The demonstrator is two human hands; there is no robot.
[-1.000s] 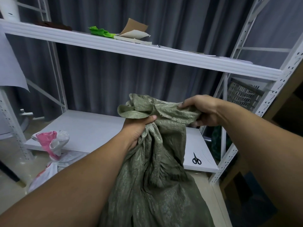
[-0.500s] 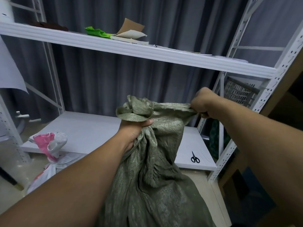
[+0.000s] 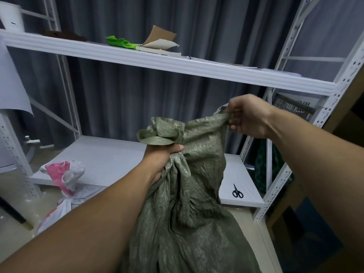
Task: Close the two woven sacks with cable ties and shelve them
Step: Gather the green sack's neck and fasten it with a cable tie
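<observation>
Right hand had drawn the mouth corner up and rightward, fingers pinching it | left hand fisted round the gathered neck of green woven sack | sack held upright before lower shelf | scissors on shelf.

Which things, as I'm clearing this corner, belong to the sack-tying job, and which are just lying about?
Job:
- green woven sack, left hand gripping its neck, right hand pinching its mouth edge
- white-and-pink sack
- lower shelf
- scissors, probably

Lying about, on the upper shelf:
- green cloth
- open book
- dark brown item
- loose papers
</observation>
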